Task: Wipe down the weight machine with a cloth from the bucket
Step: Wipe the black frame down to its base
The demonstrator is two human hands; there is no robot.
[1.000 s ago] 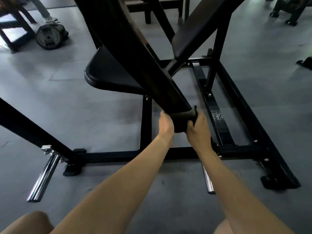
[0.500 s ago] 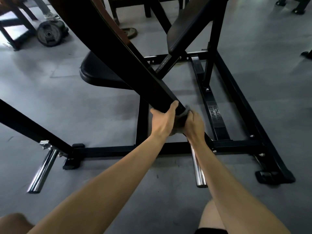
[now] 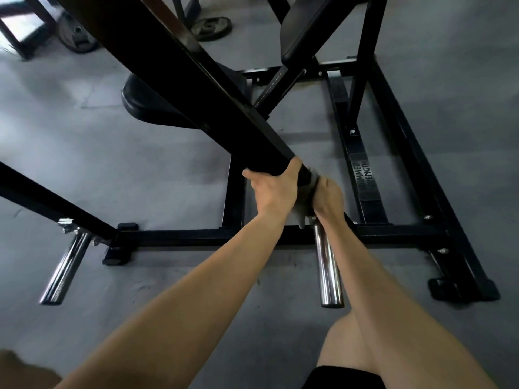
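A black weight machine fills the view, with a thick slanted arm (image 3: 196, 88) running down from the top left to the middle. My left hand (image 3: 273, 192) grips the low end of that arm, thumb over its top. My right hand (image 3: 327, 199) holds a grey cloth (image 3: 310, 179) wrapped around the arm's lowest end, just above a chrome peg (image 3: 328, 268). A corner of the cloth hangs below my hands. No bucket is in view.
The machine's black base frame (image 3: 373, 228) lies on the grey floor, with a seat pad (image 3: 157, 108) behind the arm and a back pad (image 3: 311, 26) at top. A second chrome peg (image 3: 63, 272) sticks out at left. Weight plates (image 3: 210, 28) lie on the floor behind.
My left hand has let go of the cloth and moved up onto the bare arm, gripping it. The right hand has kept the cloth at the arm's end. The camera has come closer.
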